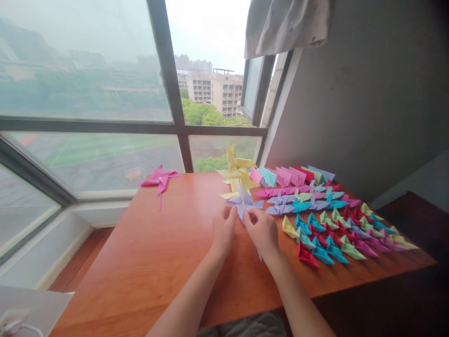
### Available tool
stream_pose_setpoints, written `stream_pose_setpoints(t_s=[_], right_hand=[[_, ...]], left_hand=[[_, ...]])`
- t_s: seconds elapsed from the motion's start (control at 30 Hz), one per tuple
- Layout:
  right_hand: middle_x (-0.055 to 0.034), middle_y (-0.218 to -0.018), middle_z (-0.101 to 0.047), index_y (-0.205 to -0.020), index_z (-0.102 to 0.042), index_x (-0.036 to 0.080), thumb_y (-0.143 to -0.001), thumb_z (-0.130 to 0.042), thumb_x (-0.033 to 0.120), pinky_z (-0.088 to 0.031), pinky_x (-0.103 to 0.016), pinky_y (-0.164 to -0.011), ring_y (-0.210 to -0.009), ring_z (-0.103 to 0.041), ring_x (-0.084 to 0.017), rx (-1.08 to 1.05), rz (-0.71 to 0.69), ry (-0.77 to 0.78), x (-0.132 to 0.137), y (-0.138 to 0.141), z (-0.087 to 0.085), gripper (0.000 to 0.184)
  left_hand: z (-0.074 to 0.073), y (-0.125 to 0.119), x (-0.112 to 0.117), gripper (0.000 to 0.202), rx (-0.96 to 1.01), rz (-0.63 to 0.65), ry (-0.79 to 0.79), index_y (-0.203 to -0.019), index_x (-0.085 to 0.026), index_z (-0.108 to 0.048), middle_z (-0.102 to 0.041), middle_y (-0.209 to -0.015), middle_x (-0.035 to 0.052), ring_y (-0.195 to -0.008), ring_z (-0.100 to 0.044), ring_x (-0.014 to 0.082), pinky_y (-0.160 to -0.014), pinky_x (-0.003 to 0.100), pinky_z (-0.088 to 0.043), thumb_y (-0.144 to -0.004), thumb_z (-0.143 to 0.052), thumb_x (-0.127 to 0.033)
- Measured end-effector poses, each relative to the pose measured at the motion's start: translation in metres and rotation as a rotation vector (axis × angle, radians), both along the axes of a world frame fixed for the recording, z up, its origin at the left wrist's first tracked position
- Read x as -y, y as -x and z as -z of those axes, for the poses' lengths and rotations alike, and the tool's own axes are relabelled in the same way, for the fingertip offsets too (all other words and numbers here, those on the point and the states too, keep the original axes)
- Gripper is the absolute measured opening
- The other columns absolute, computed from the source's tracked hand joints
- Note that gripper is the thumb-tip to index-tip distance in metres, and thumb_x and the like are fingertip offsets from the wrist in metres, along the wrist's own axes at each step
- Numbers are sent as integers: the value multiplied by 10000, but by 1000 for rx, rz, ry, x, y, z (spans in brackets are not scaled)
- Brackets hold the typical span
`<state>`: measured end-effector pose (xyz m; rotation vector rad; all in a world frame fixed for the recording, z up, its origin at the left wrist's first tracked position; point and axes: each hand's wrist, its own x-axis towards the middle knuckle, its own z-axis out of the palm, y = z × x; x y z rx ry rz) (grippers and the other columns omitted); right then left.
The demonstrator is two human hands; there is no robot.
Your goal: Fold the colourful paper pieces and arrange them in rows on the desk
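Note:
A yellow paper pinwheel (235, 164) stands upright in front of me on a thin pale stick. My right hand (262, 230) pinches the lower end of that stick. Close beside it, my left hand (224, 229) has its thumb and fingers pressed together; what lies between them, if anything, I cannot make out. Just beyond my fingertips is a purple paper pinwheel (250, 202), partly covered by the hands. A thin light stick shows below my right hand. More yellow folded paper (229, 195) lies behind the purple one, partly hidden.
A pink pinwheel (161, 179) lies at the table's far left. To the right, rows of folded paper boats (322, 252), paper cranes (303, 204) and flat folded pieces (283, 176) crowd the wooden table (168, 262). Windows (87, 159) rise behind it, a grey wall (368, 93) at right.

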<state>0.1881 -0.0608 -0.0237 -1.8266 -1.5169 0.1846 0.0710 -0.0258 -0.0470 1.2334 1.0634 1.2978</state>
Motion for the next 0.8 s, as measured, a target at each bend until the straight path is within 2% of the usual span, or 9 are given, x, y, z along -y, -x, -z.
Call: stream_pose_setpoints(t_s=[0.23, 0.47, 0.67, 0.8], right_hand=[[-6, -771, -717, -772, -691, 241, -866, -528, 312, -327, -236, -587, -719, -627, -161, 134, 129, 176, -35, -18, -10, 201], [-65, -900, -732, -885, -728, 252, -872, -492, 353, -405, -271, -653, -829, -672, -219, 233, 163, 409, -51, -18, -12, 257], [-75, -935, -727, -926, -726, 259, -886, -457, 359, -428, -294, -696, -860, -675, -232, 251, 160, 445, -52, -15, -18, 290], [-57, -898, -727, -895, -713, 254, -894, -482, 394, -387, -272, -652, -827, -669, -213, 266, 154, 424, -46, -15, -17, 271]], left_hand=[[3, 4, -3, 339, 1, -26, 12, -791, -175, -621, -610, -731, 4, -669, -566, 141, -593, 232, -450, -857, -579, -504], [4, 6, -5, 328, -7, -27, 15, -777, -178, -612, -610, -706, 3, -654, -571, 135, -580, 223, -440, -866, -559, -489], [4, 4, -3, 329, -68, -15, 3, -789, -180, -604, -617, -713, 7, -646, -573, 129, -583, 221, -448, -881, -519, -484], [-4, 9, -4, 345, -173, 16, -21, -832, -177, -624, -658, -747, 33, -668, -608, 148, -585, 233, -467, -890, -468, -479]])
